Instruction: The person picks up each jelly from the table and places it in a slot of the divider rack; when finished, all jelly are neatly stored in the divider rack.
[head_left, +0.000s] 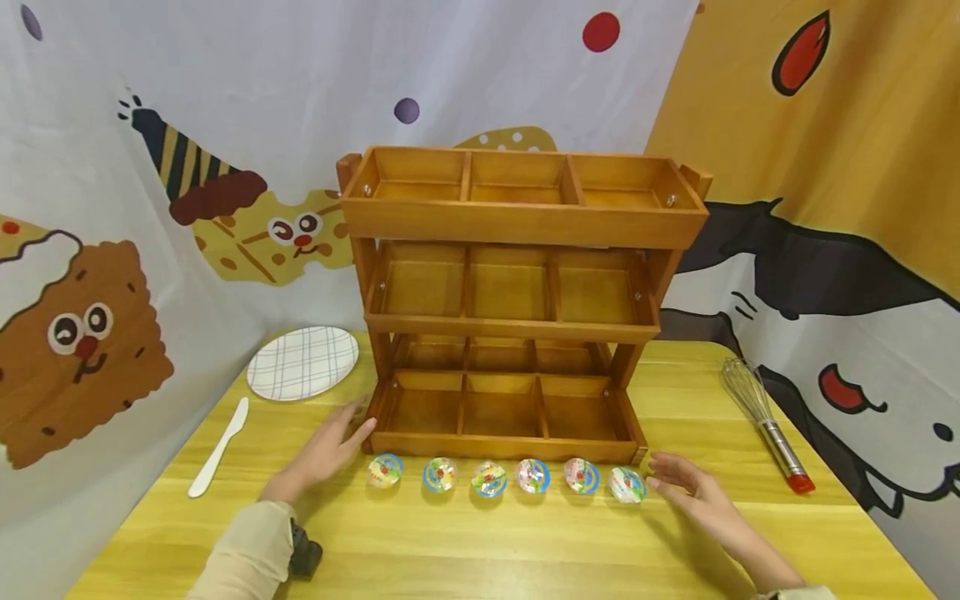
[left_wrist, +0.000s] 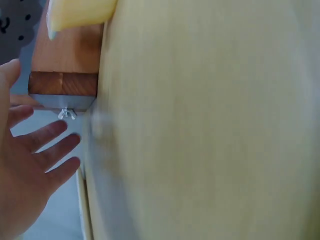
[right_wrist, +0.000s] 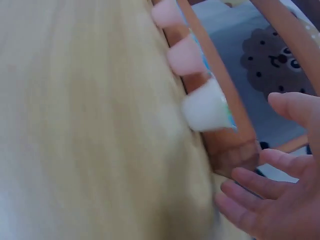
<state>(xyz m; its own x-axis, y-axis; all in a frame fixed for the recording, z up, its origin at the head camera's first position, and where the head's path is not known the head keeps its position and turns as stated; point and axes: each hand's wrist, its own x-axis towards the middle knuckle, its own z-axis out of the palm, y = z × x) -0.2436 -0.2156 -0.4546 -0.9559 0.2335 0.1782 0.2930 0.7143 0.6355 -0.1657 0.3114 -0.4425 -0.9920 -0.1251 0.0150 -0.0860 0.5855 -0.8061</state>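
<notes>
A brown three-tier wooden rack [head_left: 525, 223] with divided trays stands in the middle of the table. Along its front lies a row of several small jelly cups with printed lids, from a yellow jelly cup [head_left: 385, 472] at the left to a white jelly cup [head_left: 626, 485] at the right. Beside the rack's lower left corner is my left hand [head_left: 326, 450], fingers spread and holding nothing. My right hand [head_left: 693, 492] hovers just right of the white cup, its fingers relaxed with nothing in them. In the right wrist view, pink jelly cups [right_wrist: 186, 57] stand beyond the white one.
To the left are a white checked plate [head_left: 303, 363] and a white plastic knife [head_left: 219, 448]. A whisk [head_left: 767, 425] with a red end lies at the right. Behind the yellow wood-grain table [head_left: 480, 558] hangs a cartoon-printed cloth [head_left: 300, 67].
</notes>
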